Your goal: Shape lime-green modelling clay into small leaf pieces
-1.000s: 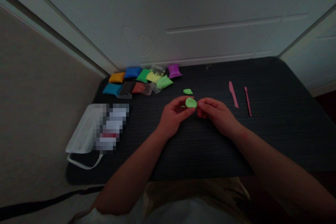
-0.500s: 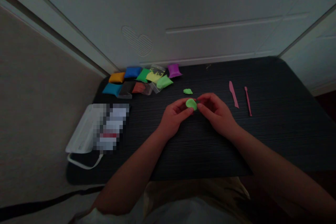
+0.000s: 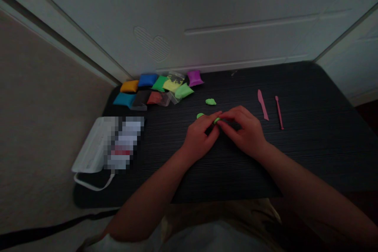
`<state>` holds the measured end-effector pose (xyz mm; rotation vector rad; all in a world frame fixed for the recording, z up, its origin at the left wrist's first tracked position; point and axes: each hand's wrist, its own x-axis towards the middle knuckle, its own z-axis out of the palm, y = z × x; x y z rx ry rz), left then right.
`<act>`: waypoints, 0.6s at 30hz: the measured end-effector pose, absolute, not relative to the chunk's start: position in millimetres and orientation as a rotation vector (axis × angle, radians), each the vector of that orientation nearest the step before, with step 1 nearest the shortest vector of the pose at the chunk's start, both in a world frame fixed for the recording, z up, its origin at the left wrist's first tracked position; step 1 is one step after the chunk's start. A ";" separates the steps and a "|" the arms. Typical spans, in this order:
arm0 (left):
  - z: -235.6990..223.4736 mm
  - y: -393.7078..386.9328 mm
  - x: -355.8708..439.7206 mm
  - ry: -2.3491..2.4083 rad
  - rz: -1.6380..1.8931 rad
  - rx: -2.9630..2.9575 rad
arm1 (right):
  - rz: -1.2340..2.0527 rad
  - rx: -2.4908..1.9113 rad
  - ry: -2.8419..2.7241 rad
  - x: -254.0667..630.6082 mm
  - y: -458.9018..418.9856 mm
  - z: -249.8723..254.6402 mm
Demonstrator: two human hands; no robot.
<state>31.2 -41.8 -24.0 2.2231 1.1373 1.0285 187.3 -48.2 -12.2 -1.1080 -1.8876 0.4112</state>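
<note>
Between my two hands is a small light-green clay disc [image 3: 217,120], seen nearly edge-on. The fingers and thumb of my left hand [image 3: 200,138] pinch its left side. My right hand [image 3: 246,128] grips the other side between thumb and fingertips. Behind my left fingers a second light-green clay piece [image 3: 200,115] shows in part; the rest of it is hidden. A lumpy bit of the same light-green clay [image 3: 210,102] lies on the dark table just beyond my hands.
Several coloured clay packets [image 3: 147,80] lie at the table's back left. A pink plastic knife [image 3: 262,104] and a thin pink modelling tool [image 3: 279,112] rest to the right. A white face mask [image 3: 93,145] and a blurred-out phone-like item [image 3: 125,143] lie at left.
The green disc has turned from facing up to nearly edge-on, and my right fingers have closed onto it. A green piece behind my left hand has come more into view.
</note>
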 end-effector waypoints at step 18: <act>-15.6 -44.5 28.8 1.262 1.195 2.134 | 0.421 -1.142 -1.870 187.9 -48.8 -10.3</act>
